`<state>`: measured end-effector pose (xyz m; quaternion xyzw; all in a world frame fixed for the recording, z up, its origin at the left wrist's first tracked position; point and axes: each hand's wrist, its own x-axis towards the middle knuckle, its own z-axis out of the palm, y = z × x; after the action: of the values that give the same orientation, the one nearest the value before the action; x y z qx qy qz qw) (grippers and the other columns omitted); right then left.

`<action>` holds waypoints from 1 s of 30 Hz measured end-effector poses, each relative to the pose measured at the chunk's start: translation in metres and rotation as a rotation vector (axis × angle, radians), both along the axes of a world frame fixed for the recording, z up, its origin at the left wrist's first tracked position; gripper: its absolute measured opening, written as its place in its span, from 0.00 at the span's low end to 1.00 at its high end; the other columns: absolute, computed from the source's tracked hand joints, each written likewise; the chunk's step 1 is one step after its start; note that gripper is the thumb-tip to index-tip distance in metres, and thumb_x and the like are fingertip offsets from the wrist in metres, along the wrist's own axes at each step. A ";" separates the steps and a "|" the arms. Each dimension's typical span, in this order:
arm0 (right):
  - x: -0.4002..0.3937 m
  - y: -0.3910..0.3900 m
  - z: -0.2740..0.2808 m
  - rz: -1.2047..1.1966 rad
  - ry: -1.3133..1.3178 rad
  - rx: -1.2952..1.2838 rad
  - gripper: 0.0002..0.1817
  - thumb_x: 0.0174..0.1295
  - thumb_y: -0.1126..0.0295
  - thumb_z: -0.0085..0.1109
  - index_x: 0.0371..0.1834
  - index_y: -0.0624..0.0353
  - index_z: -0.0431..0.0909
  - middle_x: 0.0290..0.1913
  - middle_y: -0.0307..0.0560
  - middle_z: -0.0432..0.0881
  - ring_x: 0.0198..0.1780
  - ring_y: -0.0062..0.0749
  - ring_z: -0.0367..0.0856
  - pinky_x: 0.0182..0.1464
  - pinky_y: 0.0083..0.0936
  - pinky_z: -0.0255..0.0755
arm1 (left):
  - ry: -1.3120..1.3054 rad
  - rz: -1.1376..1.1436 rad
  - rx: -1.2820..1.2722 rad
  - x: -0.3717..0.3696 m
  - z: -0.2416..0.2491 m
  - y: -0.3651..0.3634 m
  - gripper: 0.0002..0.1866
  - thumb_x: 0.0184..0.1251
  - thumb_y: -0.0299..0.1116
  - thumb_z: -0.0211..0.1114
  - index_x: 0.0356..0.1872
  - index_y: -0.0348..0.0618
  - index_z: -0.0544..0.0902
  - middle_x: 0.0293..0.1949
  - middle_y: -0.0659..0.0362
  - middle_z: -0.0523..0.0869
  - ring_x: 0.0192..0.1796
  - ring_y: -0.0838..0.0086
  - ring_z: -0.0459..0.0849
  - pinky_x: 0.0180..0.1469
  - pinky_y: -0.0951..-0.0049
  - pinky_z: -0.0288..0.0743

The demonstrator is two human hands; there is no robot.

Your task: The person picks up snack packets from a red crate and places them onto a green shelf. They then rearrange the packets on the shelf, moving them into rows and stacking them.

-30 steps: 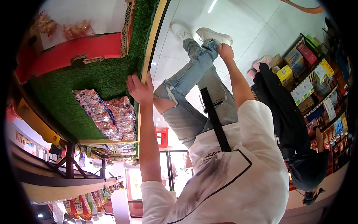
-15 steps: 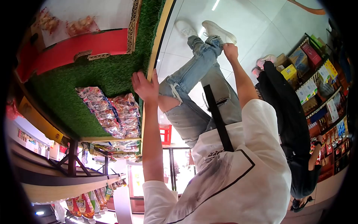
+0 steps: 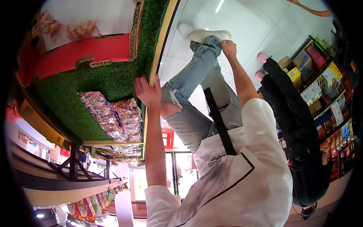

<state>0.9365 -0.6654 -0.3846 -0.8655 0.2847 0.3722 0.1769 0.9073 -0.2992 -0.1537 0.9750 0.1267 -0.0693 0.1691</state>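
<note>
My right hand [image 3: 229, 48] is closed on the lower hem of a ripped blue jeans leg [image 3: 208, 53], close above a white shoe [image 3: 211, 35]. The leg is bent, its foot crossed toward the other white shoe. My left hand [image 3: 148, 92] grips the pale wooden edge [image 3: 155, 64] of a display stand, its fingers on the inner side and thumb on the outer. Beside it, on green artificial turf [image 3: 68, 94], lie packs of small wrapped snacks [image 3: 128, 115].
Above the packs stands a red and white cardboard box [image 3: 109, 49] with bagged snacks in it. At right a person in black trousers [image 3: 289, 109] stands by shelves of packaged goods [image 3: 314, 92]. A red crate [image 3: 167, 138] sits on the floor. Snack bags [image 3: 85, 210] hang at lower left.
My right hand has moved slightly left with the jeans hem, and the shoe beside it has swung left. My left hand stays on the edge. The person in black has shifted stance.
</note>
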 end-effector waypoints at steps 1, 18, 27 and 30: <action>-0.004 0.006 -0.003 0.006 0.040 0.013 0.22 0.56 0.56 0.42 0.35 0.56 0.85 0.37 0.63 0.83 0.42 0.61 0.81 0.50 0.46 0.74 | -0.004 -0.006 0.005 0.000 0.001 0.000 0.22 0.63 0.43 0.64 0.39 0.30 0.73 0.36 0.42 0.74 0.38 0.44 0.75 0.37 0.51 0.70; -0.030 0.021 0.005 0.164 -0.536 0.165 0.21 0.51 0.63 0.59 0.48 0.61 0.76 0.46 0.58 0.78 0.49 0.52 0.75 0.52 0.41 0.69 | -0.028 0.006 0.022 -0.003 -0.005 0.004 0.21 0.62 0.46 0.63 0.38 0.34 0.73 0.34 0.46 0.73 0.37 0.46 0.74 0.37 0.51 0.69; -0.001 0.023 0.009 0.198 -0.281 0.216 0.23 0.45 0.56 0.64 0.40 0.62 0.79 0.40 0.56 0.80 0.48 0.50 0.75 0.52 0.41 0.66 | -0.020 0.002 0.020 -0.002 -0.004 0.002 0.22 0.62 0.46 0.63 0.37 0.33 0.73 0.34 0.45 0.73 0.37 0.46 0.74 0.37 0.51 0.69; -0.023 0.037 0.014 0.056 -0.502 0.174 0.22 0.46 0.58 0.64 0.39 0.64 0.78 0.39 0.57 0.79 0.46 0.50 0.76 0.51 0.41 0.66 | 0.003 0.000 0.002 -0.001 0.000 0.002 0.21 0.63 0.43 0.64 0.36 0.30 0.71 0.35 0.43 0.73 0.38 0.44 0.74 0.38 0.50 0.69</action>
<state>0.9138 -0.6284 -0.3705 -0.9197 0.1747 0.1740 0.3055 0.9067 -0.2975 -0.1537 0.9750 0.1272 -0.0708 0.1677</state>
